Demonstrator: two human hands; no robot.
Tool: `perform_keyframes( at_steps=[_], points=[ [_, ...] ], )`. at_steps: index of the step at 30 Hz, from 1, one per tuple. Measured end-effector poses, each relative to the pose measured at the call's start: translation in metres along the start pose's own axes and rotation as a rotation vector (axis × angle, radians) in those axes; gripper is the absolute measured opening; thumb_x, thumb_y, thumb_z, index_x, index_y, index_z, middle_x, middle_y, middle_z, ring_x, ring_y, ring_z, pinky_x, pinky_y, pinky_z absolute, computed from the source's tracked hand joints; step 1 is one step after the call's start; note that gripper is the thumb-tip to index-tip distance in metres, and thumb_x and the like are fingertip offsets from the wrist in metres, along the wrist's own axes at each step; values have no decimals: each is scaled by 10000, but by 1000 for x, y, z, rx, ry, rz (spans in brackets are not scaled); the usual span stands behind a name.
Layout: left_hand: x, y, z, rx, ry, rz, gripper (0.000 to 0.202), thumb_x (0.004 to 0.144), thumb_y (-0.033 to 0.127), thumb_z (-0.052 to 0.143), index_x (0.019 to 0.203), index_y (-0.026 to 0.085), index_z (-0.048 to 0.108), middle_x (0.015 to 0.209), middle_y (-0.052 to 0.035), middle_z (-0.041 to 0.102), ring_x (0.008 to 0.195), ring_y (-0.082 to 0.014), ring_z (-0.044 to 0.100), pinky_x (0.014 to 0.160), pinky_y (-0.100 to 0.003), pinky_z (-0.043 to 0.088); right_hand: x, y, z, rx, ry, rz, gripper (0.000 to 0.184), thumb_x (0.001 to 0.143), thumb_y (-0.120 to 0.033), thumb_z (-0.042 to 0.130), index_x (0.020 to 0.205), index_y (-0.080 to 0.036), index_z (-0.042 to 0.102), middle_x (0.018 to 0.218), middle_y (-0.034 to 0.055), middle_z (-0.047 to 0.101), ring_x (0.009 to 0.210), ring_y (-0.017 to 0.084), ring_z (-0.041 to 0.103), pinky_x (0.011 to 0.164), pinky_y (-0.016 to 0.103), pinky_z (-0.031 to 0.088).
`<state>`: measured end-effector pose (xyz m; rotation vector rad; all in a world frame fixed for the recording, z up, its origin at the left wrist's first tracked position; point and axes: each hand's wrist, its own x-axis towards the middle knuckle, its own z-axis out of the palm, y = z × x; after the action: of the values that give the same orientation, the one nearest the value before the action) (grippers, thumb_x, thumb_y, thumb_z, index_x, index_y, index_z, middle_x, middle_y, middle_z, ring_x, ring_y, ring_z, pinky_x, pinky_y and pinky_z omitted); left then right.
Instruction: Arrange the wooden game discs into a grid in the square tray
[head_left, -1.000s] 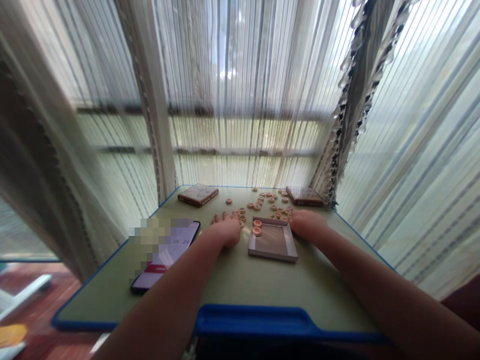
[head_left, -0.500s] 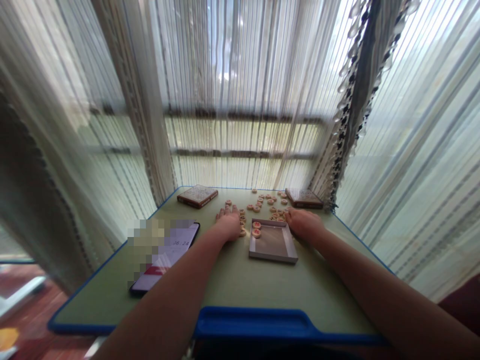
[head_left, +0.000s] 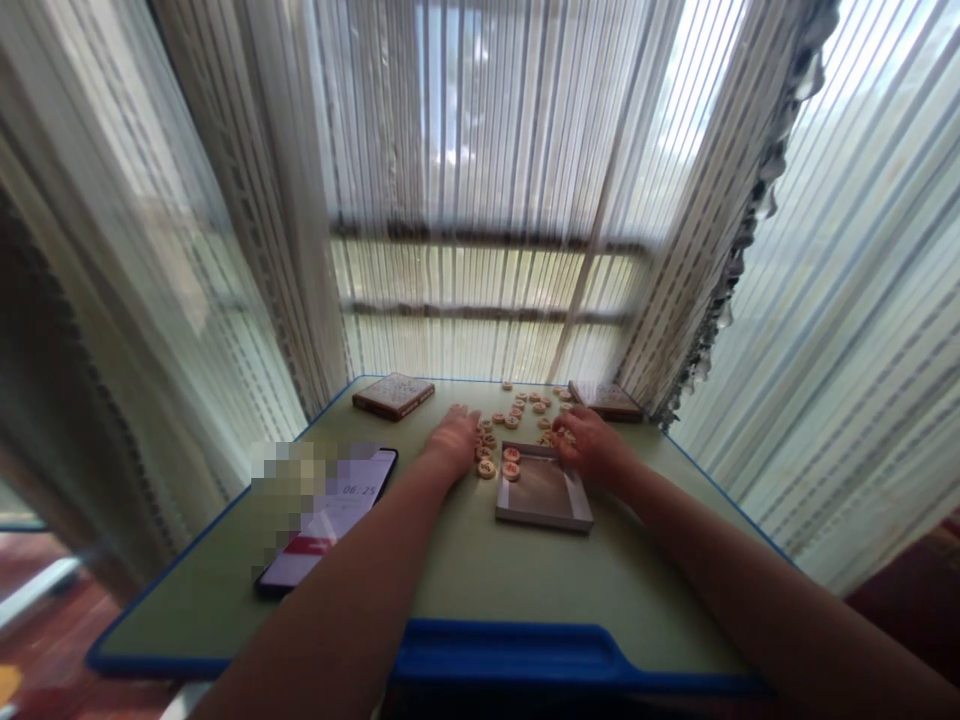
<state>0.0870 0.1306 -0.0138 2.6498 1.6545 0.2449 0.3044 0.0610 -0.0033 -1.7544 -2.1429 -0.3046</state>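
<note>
Round wooden Chinese chess pieces marked in red and black lie loose across the far half of the table. My left hand rests palm down with its fingers stretched forward, against the left side of a cluster of pieces. Over other pieces behind the box, my right hand reaches in with fingers apart and bent down, touching some of them. Between the hands sits a shallow, open box, with two red-marked pieces by its left wall.
A phone showing a timer lies left of my left forearm. Two flat patterned boxes stand at the far corners, one at left and one at right. The green table has a blue rim; striped curtains hang behind it.
My right hand has moved left, from the outer edge of the pieces to over those behind the box. The left hand has shifted slightly, and the pieces beside it lie differently.
</note>
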Motion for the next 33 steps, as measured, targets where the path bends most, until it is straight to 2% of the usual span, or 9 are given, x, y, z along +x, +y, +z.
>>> perform_keyframes(
  at_steps=[5,8,11,15,18,21,26,30,33],
  points=[
    [3,-6,1,46,59,-103,461,838,125,261,1288,85,350,1368,-143,327,1279,-191,254,1040,-327,211,0,2,6,62,-24,-221,244,814,-236,444,903,-192,667,1010,74,592,952,203,459,880,355,337],
    [5,-9,4,14,21,-158,467,840,172,287,1302,124,329,1398,-132,271,1291,-227,219,1014,-378,248,1,3,6,92,-58,-236,249,788,-181,459,919,-204,670,1014,67,595,934,197,456,868,352,343],
    [7,-10,7,-33,-27,-171,475,842,149,257,1314,124,305,1395,-146,269,1280,-209,250,1005,-361,265,1,5,6,117,-63,-254,273,775,-166,474,959,-230,665,1021,61,591,937,198,447,872,354,343],
    [7,-10,8,-6,15,-147,475,838,120,239,1306,85,312,1378,-169,292,1266,-189,278,1013,-344,252,1,9,4,150,-86,-273,294,756,-149,499,979,-253,661,1015,57,588,941,200,443,850,355,360],
    [7,-11,6,17,0,-102,450,828,114,271,1266,108,375,1386,-133,296,1260,-177,288,1013,-316,250,0,9,3,143,-86,-297,280,758,-164,508,966,-265,666,1013,56,578,922,195,448,833,354,366],
    [6,-11,4,25,-30,-77,410,824,124,301,1208,139,442,1361,-108,348,1225,-173,341,986,-284,286,-1,8,1,136,-62,-318,272,758,-166,513,958,-270,667,1024,58,562,930,193,450,860,366,350],
    [0,-5,-4,53,40,-141,468,820,102,274,1278,152,357,1220,-142,462,1030,-211,499,834,-313,423,-1,5,-1,160,-79,-339,269,758,-146,501,948,-241,667,1016,72,568,927,192,468,864,370,340],
    [-3,0,-11,103,31,-142,363,826,113,276,1040,150,567,1114,-137,489,947,-203,525,748,-290,454,0,2,-1,154,-74,-348,289,734,-122,512,935,-256,671,986,54,593,923,196,462,841,361,334],
    [-4,2,-15,139,25,-149,342,811,81,285,941,120,598,1074,-154,491,943,-202,530,732,-288,457,-1,-1,-2,122,-62,-355,281,743,-144,518,927,-286,675,985,35,603,924,196,445,839,354,318]
  ],
)
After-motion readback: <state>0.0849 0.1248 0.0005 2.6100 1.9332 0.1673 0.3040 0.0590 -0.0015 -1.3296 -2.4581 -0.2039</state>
